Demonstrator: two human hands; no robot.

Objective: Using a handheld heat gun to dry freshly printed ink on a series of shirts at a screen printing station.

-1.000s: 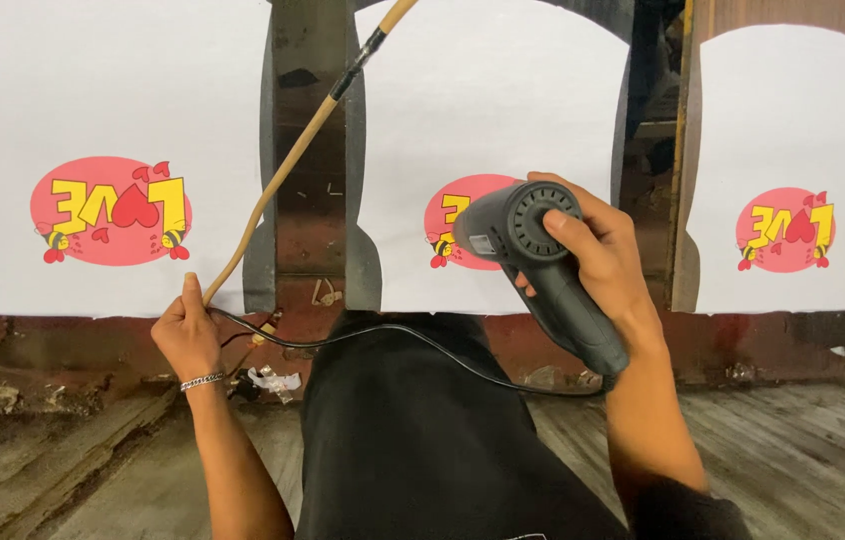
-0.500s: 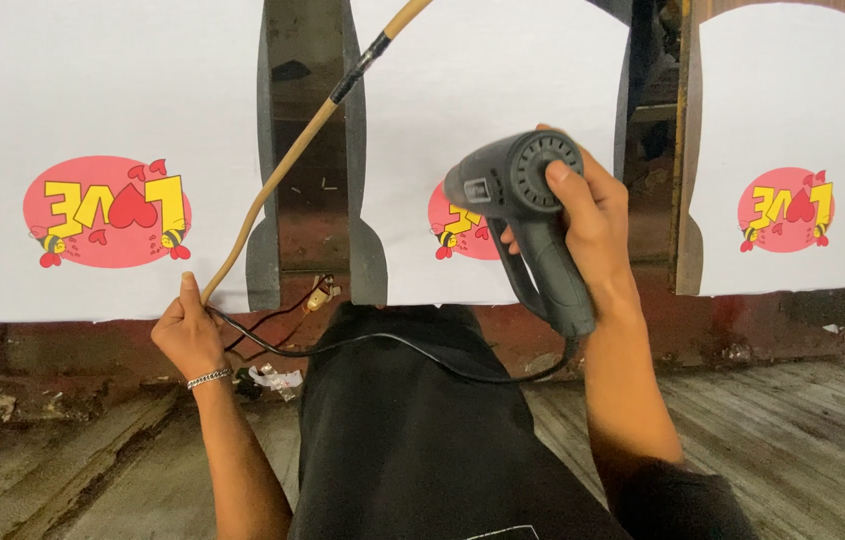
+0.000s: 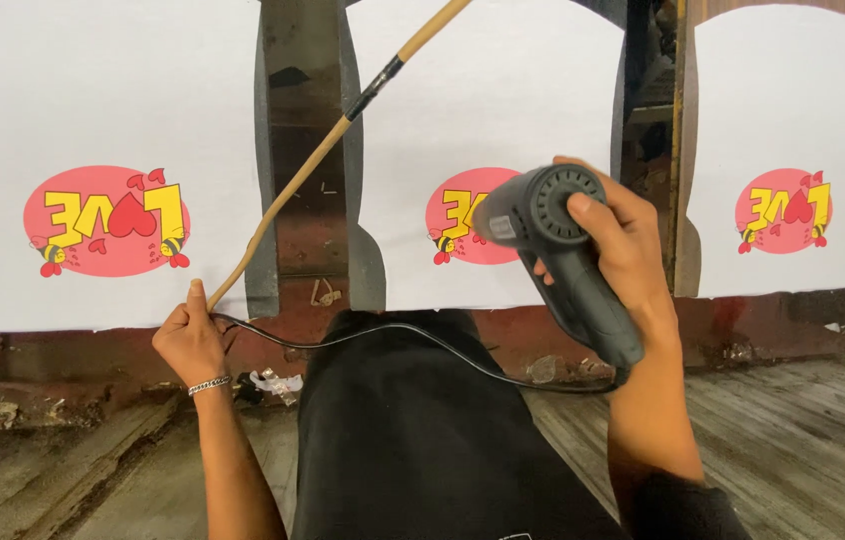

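Black-trousered lap nearest, thin black power cord draped across. Left hand clenched on lower end of long tan wooden stick and cord. Right hand grasping dark grey heat gun, held up before middle white printed paper sheet.

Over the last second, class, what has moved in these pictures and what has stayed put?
The right hand has lifted the heat gun from low beside the middle print to level with it. The left hand stays at the lower end of the stick, with the cord still trailing across the lap.
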